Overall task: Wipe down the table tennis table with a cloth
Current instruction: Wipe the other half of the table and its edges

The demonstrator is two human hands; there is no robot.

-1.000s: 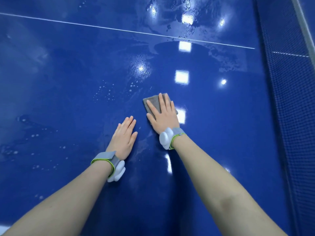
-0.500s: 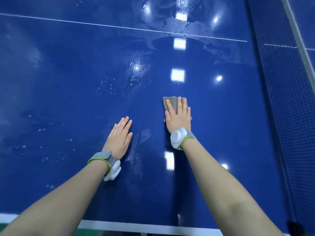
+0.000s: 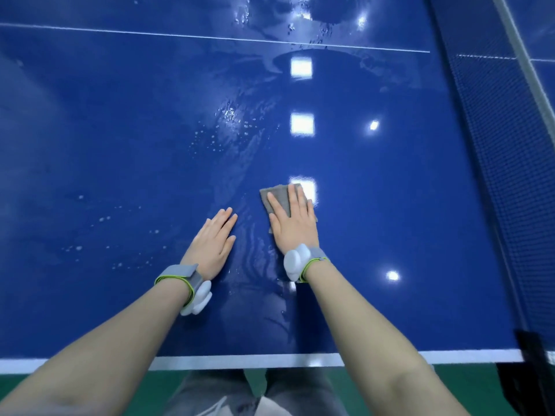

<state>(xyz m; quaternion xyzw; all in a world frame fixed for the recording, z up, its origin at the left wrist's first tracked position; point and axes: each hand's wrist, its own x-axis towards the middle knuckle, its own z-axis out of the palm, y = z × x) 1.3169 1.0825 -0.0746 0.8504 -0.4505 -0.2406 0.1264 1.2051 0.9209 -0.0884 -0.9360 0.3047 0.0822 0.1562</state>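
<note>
The blue table tennis table (image 3: 120, 145) fills the view, glossy and streaked with water. A small grey cloth (image 3: 277, 195) lies flat on it near the middle. My right hand (image 3: 292, 223) presses down on the cloth with straight fingers and covers its near half. My left hand (image 3: 211, 243) rests flat on the bare wet surface just left of the cloth, fingers straight, holding nothing. Each wrist wears a grey band with a white sensor.
The net (image 3: 492, 145) runs along the right side, with its black post clamp (image 3: 534, 352) at the table's near right corner. A white edge line (image 3: 240, 360) marks the near edge, green floor below. Water droplets (image 3: 210, 142) and a wet smear lie ahead of the hands.
My right hand slid the cloth to the right and back toward me, then slightly left again. The view pulled back, so the table's near edge and the floor came into sight. My left hand stayed flat.
</note>
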